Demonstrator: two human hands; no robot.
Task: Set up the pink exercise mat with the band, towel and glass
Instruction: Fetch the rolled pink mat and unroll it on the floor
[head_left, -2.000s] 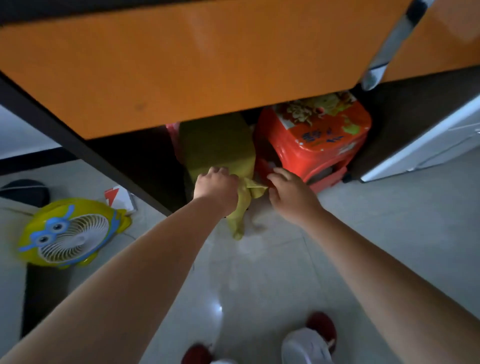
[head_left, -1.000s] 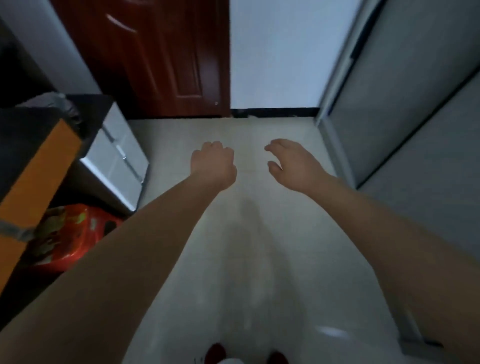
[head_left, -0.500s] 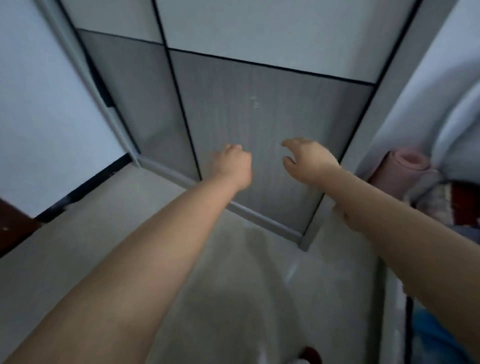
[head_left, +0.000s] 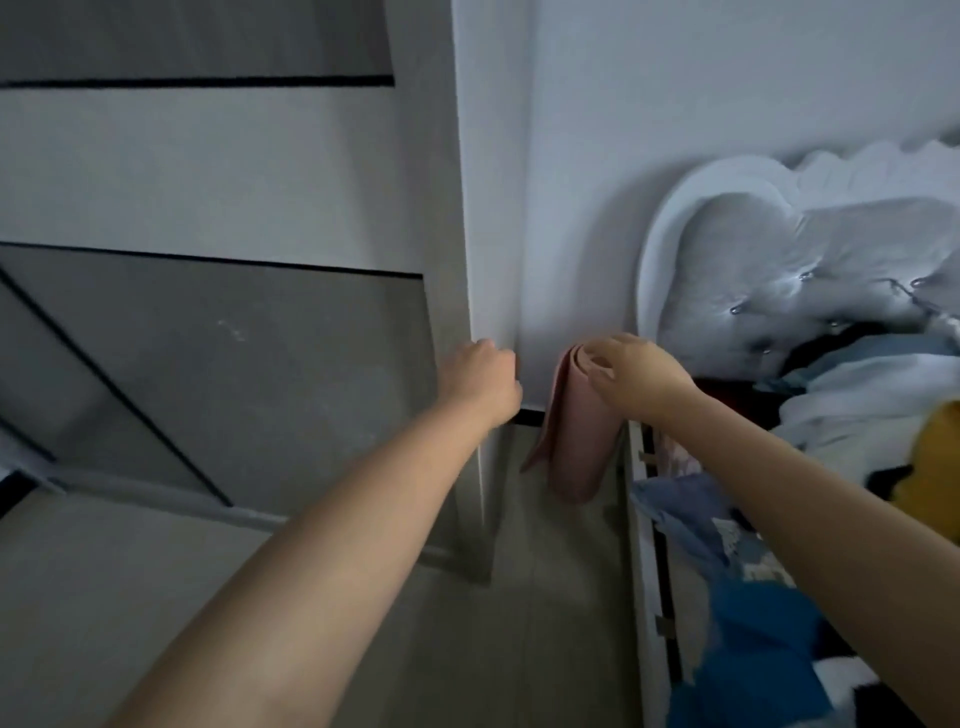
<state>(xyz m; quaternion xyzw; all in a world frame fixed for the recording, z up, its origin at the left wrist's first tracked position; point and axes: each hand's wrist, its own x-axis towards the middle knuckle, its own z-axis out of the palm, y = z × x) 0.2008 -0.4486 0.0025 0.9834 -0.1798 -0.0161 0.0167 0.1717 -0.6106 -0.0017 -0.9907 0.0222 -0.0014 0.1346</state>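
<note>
The pink exercise mat (head_left: 576, 447) stands rolled up on end in the narrow corner between the wardrobe and the bed, with a loose flap hanging on its left side. My right hand (head_left: 639, 374) is over the top of the roll, fingers spread and touching its upper rim, with no closed grip. My left hand (head_left: 483, 379) is a loose fist with nothing in it, just left of the mat at the wardrobe's corner edge. No band, towel or glass is in view.
The grey panelled wardrobe (head_left: 260, 338) fills the left. The bed with a white padded headboard (head_left: 753, 260) and a heap of clothes (head_left: 857, 405) is on the right, with blue cloth (head_left: 753, 649) over its edge. A strip of floor (head_left: 561, 597) runs between them.
I have turned from the orange cabinet and yellow cloth, past the door and wardrobe, to the bed corner. Both hands are empty and my right hand has reached the top of the mat.
</note>
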